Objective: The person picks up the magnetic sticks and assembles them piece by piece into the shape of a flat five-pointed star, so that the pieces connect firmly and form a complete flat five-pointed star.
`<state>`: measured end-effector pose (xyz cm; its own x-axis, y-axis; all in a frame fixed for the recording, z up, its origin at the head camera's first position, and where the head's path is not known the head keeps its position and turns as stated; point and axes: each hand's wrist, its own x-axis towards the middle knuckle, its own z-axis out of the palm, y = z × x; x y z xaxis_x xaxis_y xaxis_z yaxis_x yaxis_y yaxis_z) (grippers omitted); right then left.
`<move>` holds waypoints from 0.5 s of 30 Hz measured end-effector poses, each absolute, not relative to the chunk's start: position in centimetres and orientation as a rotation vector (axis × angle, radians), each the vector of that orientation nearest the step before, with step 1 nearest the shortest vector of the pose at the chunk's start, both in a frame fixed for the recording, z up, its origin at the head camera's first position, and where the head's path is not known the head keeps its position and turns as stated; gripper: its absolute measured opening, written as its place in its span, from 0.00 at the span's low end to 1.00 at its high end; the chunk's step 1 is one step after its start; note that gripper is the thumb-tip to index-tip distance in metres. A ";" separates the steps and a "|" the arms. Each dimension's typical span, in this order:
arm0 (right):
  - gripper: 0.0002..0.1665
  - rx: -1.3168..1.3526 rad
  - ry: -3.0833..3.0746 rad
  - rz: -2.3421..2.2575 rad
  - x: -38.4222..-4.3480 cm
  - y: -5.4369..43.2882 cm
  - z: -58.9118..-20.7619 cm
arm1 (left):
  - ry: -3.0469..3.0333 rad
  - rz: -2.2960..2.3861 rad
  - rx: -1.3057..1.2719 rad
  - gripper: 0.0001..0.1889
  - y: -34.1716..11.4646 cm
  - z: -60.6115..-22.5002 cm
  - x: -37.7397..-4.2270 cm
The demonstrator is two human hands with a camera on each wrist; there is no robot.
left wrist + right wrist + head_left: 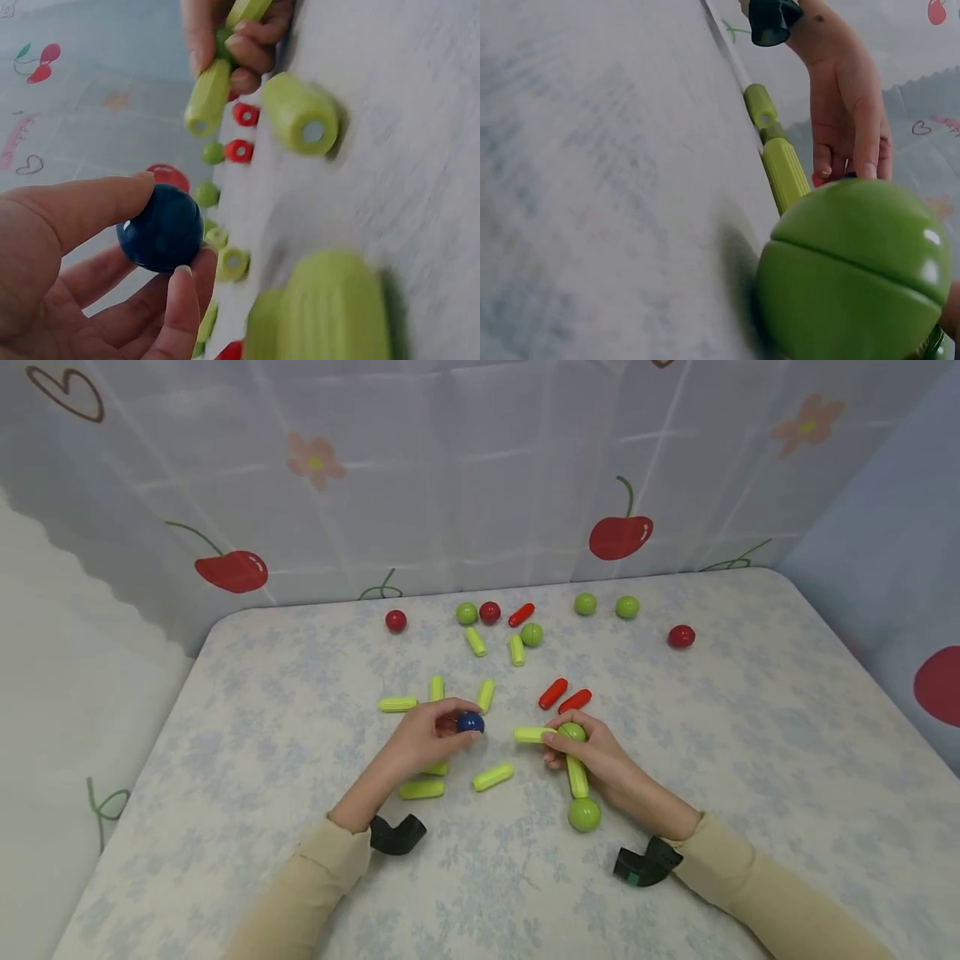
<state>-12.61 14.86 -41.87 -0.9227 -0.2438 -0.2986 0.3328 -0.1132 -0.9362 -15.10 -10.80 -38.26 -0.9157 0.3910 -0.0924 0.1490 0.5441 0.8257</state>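
My left hand (431,735) pinches a dark blue ball (470,722) between thumb and fingertips; the left wrist view shows the ball (160,228) held clear of the table. My right hand (592,756) grips a joined piece: a green ball (572,732) with one yellow-green rod (531,736) pointing left and another rod (577,777) leading to a second green ball (584,815). That second ball (855,274) fills much of the right wrist view. Rod ends in the left wrist view carry a grey round disc. A gap separates the left-pointing rod from the blue ball.
Several yellow-green rods lie around my left hand, one rod (492,777) between both hands. Two red rods (553,693) lie beyond my right hand. Farther back are green balls (627,607), red balls (681,637) and another red rod (521,615). A patterned curtain (450,485) hangs behind the table.
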 end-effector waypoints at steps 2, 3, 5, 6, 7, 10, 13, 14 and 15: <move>0.14 0.106 1.783 -2.098 -12.6 14.8 -41.9 | 2.459 1.330 0.472 0.17 -10.2 -38.8 -14.9; 0.14 0.112 1.782 -2.099 -12.6 14.8 -41.8 | 2.428 1.345 0.471 0.17 -9.9 -38.9 -14.9; 0.15 0.117 1.783 -2.093 -12.7 14.8 -41.9 | 2.382 1.364 0.466 0.17 -9.5 -39.3 -14.8; 0.15 0.117 1.784 -2.088 -12.7 14.8 -41.9 | 2.359 1.373 0.468 0.17 -9.4 -39.4 -14.7; 0.15 0.118 1.785 -2.083 -12.7 14.8 -41.9 | 2.343 1.381 0.473 0.16 -9.2 -39.5 -14.7; 0.16 0.114 1.789 -2.072 -12.8 14.9 -42.0 | 2.315 1.402 0.481 0.16 -8.8 -39.7 -14.5; 0.16 0.109 1.792 -2.065 -12.8 14.9 -42.0 | 2.295 1.437 0.478 0.16 -8.5 -39.8 -14.3; 0.15 0.105 1.794 -2.064 -12.9 14.8 -42.0 | 2.289 1.454 0.465 0.16 -8.4 -39.8 -14.2; 0.15 0.098 1.798 -2.061 -12.9 14.8 -42.0 | 2.281 1.474 0.455 0.17 -8.3 -39.9 -14.2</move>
<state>-12.87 14.84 -42.03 -0.9165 -0.2517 -0.3110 0.3423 -0.0908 -0.9352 -14.20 -8.34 -39.86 -0.8730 0.4663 -0.1430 0.0611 0.3954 0.9165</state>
